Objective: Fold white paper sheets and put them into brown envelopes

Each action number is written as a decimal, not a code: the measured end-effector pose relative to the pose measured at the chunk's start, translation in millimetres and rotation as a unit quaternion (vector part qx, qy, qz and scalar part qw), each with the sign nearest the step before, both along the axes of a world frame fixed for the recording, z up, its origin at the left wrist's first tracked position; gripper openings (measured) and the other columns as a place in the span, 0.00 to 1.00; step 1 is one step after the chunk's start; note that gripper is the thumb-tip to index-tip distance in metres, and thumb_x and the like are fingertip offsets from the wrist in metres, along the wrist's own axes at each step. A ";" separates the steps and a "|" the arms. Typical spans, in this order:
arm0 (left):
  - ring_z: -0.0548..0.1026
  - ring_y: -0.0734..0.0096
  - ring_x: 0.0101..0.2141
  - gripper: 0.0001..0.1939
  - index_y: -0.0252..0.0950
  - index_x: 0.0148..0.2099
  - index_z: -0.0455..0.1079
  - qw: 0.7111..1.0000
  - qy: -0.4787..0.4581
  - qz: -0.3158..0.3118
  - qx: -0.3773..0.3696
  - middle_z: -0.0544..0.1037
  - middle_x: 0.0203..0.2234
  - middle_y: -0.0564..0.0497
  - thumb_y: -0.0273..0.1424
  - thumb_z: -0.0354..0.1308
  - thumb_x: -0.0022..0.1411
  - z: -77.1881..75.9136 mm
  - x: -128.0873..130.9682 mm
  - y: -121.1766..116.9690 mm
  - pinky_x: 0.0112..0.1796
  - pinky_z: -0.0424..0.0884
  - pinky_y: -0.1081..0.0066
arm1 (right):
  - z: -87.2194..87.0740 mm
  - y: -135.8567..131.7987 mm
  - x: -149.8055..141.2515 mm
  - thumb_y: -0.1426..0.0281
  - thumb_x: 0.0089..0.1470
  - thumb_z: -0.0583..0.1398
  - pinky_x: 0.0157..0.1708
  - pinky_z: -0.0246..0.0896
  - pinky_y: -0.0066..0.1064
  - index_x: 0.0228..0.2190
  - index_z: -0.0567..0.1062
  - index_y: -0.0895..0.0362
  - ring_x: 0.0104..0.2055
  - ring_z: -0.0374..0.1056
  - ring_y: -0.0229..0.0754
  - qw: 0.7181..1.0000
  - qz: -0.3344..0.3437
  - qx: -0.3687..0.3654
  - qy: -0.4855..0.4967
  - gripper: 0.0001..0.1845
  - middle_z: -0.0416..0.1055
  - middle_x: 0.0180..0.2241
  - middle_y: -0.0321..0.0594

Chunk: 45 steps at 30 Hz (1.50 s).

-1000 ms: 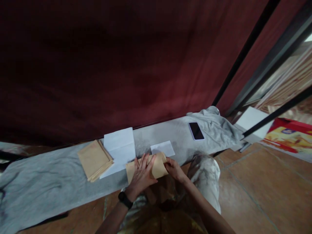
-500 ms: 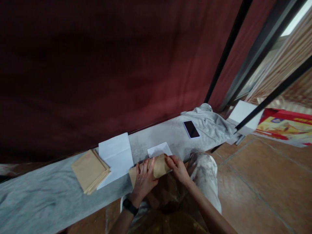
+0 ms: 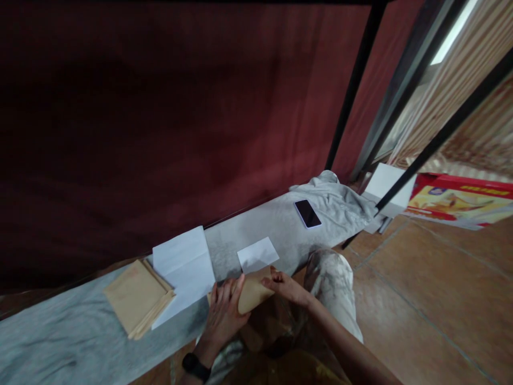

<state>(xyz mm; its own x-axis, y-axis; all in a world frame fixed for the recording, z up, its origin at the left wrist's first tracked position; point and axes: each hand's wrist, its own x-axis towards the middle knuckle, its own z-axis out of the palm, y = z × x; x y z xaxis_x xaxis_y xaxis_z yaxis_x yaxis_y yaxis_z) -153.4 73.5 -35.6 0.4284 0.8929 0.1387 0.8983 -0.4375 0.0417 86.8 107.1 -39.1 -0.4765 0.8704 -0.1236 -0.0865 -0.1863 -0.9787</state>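
Note:
A brown paper envelope [image 3: 254, 293] lies slanted at the front edge of the cloth-covered bench, partly over my lap. My left hand [image 3: 227, 307] rests on its left part, fingers stretched over the paper and thumb apart. At the envelope's right end, my right hand [image 3: 282, 284] is closed, pinching the corner between thumb and fingers. Just behind the envelope is a small white paper [image 3: 258, 254]. Left of my left hand, a large creased white sheet [image 3: 186, 272] lies flat. A stack of brown envelopes [image 3: 136, 297] overlaps that sheet's left side.
A dark-screened phone [image 3: 308, 214] lies on the grey bench cloth [image 3: 228, 235], near its bunched right end. Dark red fabric [image 3: 180, 133] hangs behind the bench. Black poles [image 3: 356, 85] slant at the right. A white box [image 3: 388, 184] and a red-yellow carton [image 3: 460, 200] stand beyond.
My right hand has shifted to a pinch at the envelope's right corner. My left hand stays on the paper. More of the small white paper shows, and the view has shifted slightly.

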 end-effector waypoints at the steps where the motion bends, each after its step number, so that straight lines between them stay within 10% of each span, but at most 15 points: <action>1: 0.67 0.49 0.57 0.47 0.39 0.71 0.47 1.000 -0.001 0.013 0.000 0.71 0.56 0.40 0.33 0.61 0.53 1.0 -2.6 -1.3 0.63 0.47 0.47 | -1.7 4.7 0.6 0.44 0.56 0.56 0.35 0.65 0.31 0.29 0.76 0.58 0.33 0.68 0.40 0.998 -0.021 0.011 -0.052 0.29 0.73 0.30 0.39; 5: 0.67 0.49 0.57 0.49 0.38 0.73 0.41 0.994 -0.016 0.104 -0.005 0.69 0.57 0.41 0.36 0.61 0.54 -1.2 -14.3 -9.4 0.63 0.49 0.47 | -8.6 40.6 6.0 0.59 0.64 0.52 0.36 0.65 0.29 0.38 0.76 0.57 0.34 0.71 0.39 0.923 -0.192 0.063 -0.326 0.18 0.76 0.35 0.41; 14: 0.64 0.47 0.58 0.52 0.37 0.73 0.35 0.978 -0.025 0.204 -0.025 0.66 0.58 0.39 0.40 0.60 0.55 -9.1 -36.5 -24.8 0.61 0.53 0.47 | -29.4 81.3 -20.8 0.73 0.47 0.65 0.49 0.61 0.41 0.45 0.72 0.62 0.51 0.68 0.56 0.842 -0.274 0.050 -0.462 0.21 0.71 0.49 0.59; 22: 0.63 0.47 0.59 0.51 0.37 0.72 0.35 0.978 -0.022 0.205 -0.028 0.65 0.58 0.38 0.38 0.61 0.56 -8.0 -39.3 -27.9 0.60 0.53 0.47 | -41.1 76.2 0.3 0.68 0.52 0.61 0.44 0.64 0.36 0.32 0.74 0.57 0.41 0.70 0.48 0.887 -0.305 0.066 -0.339 0.06 0.75 0.37 0.48; 30: 0.62 0.47 0.60 0.54 0.39 0.73 0.32 0.979 -0.044 0.199 -0.029 0.64 0.60 0.39 0.36 0.63 0.54 -11.1 -37.3 -25.6 0.61 0.51 0.47 | -37.7 59.1 32.6 0.49 0.53 0.53 0.25 0.69 0.33 0.39 0.74 0.58 0.33 0.68 0.45 0.934 -0.318 0.053 -0.152 0.26 0.73 0.34 0.43; 45: 0.59 0.46 0.63 0.56 0.39 0.73 0.33 0.984 -0.043 0.169 -0.030 0.63 0.61 0.38 0.33 0.64 0.52 -11.2 -33.3 -18.4 0.62 0.47 0.41 | -28.6 55.4 50.3 0.66 0.48 0.55 0.19 0.55 0.29 0.23 0.72 0.55 0.19 0.61 0.38 0.956 -0.201 0.075 -0.197 0.09 0.65 0.19 0.35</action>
<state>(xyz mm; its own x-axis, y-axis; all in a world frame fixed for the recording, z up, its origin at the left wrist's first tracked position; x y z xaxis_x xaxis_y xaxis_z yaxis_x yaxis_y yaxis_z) -186.6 55.1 -46.8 0.0934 0.9901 0.1046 0.9841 -0.1078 0.1411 137.1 162.5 -67.8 -0.0406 0.9957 -0.0838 0.2603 -0.0705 -0.9630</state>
